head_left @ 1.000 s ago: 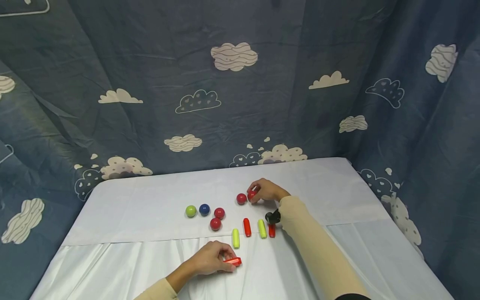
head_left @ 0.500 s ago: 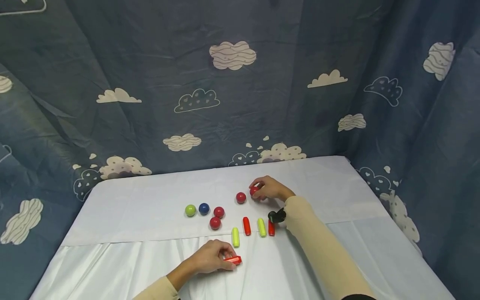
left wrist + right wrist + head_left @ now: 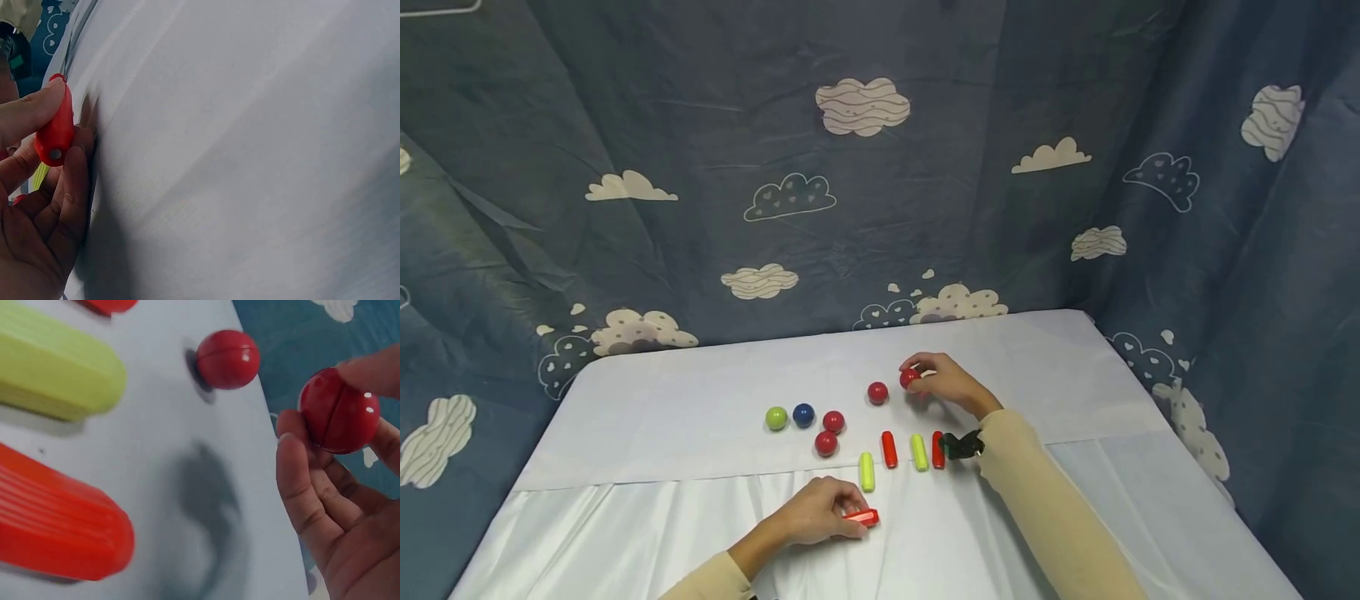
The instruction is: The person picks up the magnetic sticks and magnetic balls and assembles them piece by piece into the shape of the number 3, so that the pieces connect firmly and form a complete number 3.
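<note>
My right hand [image 3: 953,386] pinches a glossy red ball [image 3: 339,412] with a seam line, between thumb and fingers. In the right wrist view the ball appears raised off the white cloth. Just left of it, a second red ball [image 3: 877,392] lies on the cloth. Nearer the front, my left hand [image 3: 818,511] holds a ribbed red plastic stick [image 3: 57,128] between thumb and fingers, low over the cloth. A grey round spot shows on the stick's end. Beyond this hand lies a yellow-green stick [image 3: 867,472] of similar shape.
To the left rest a green ball [image 3: 777,418], a blue ball [image 3: 803,415] and two more red balls, one being the front red ball [image 3: 826,443]. A red stick [image 3: 889,449], a yellow-green stick [image 3: 919,452] and another red stick [image 3: 937,450] lie below the right wrist.
My right hand has moved slightly right and back with its red ball, widening the gap to the neighbouring red ball. The left hand keeps its hold on the red stick. The head view shifts slightly.
</note>
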The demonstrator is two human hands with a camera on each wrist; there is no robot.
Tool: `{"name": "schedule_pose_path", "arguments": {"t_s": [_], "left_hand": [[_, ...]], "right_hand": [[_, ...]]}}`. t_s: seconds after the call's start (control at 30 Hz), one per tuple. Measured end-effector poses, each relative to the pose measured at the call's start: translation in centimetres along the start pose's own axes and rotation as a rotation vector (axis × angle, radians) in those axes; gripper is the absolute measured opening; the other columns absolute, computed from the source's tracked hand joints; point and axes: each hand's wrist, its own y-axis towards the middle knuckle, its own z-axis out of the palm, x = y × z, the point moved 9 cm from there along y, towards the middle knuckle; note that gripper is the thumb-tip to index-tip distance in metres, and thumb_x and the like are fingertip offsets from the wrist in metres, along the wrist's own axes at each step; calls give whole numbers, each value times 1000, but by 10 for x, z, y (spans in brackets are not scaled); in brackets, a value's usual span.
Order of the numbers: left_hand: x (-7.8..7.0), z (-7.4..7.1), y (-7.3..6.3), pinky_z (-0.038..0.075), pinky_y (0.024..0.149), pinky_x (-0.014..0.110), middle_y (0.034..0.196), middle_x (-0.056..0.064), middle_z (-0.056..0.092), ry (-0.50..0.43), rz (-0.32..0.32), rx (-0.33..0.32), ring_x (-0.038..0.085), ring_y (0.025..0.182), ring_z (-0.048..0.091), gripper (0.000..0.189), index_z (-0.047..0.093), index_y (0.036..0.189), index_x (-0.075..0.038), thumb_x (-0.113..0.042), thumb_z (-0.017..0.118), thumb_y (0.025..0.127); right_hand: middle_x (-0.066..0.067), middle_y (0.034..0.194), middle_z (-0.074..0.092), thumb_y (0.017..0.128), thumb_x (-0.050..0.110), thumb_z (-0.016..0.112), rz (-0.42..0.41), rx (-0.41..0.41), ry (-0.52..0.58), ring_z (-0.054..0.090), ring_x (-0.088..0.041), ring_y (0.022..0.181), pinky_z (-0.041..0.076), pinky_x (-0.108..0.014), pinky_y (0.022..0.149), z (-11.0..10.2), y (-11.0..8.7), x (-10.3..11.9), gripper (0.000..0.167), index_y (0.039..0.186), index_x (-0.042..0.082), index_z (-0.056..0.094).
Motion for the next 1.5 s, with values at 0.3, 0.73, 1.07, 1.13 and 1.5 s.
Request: {"name": "schedule_pose_path", "arguments": {"t_s": [0.3, 0.73, 1.07, 1.13, 1.5], "left_hand": [[0, 0, -1, 36, 55, 20, 72, -12, 56, -3, 12, 1, 1, 57, 44, 18, 70, 88, -12, -17, 82, 74], [-4, 3, -3, 36, 53, 19, 74, -9, 58, -32, 15, 12, 2, 56, 44, 20, 70, 88, -9, -16, 82, 74], [-7, 1, -3, 37, 52, 19, 72, -9, 56, -42, 7, 23, 2, 55, 46, 19, 70, 88, -9, -14, 82, 75], [-6, 0, -2, 37, 52, 19, 71, -9, 56, -38, 1, 21, 2, 55, 46, 19, 70, 88, -9, -14, 82, 75], [-5, 2, 1, 35, 52, 19, 71, -9, 56, -36, -6, 33, 3, 56, 44, 19, 70, 89, -9, -15, 82, 75]], "right_hand": [[-7, 112, 63, 86, 15, 70, -71, 30, 136, 60, -23, 92, 50, -36, 85, 7, -24, 7, 40, 123, 5, 59], [-6, 106, 67, 83, 17, 75, -76, -1, 192, 63, -20, 90, 50, -33, 86, 15, -62, -7, 42, 121, 4, 62], [-11, 95, 70, 82, 8, 75, -184, 81, 242, 64, -22, 78, 52, -29, 75, 25, -88, -3, 39, 115, -2, 59], [-11, 94, 69, 81, 7, 75, -182, 108, 261, 63, -22, 75, 52, -29, 72, 29, -90, -3, 40, 115, -4, 57], [-7, 89, 69, 77, 5, 77, -186, 248, 167, 61, -14, 71, 49, -26, 71, 55, -104, -9, 37, 110, -1, 63]]}}
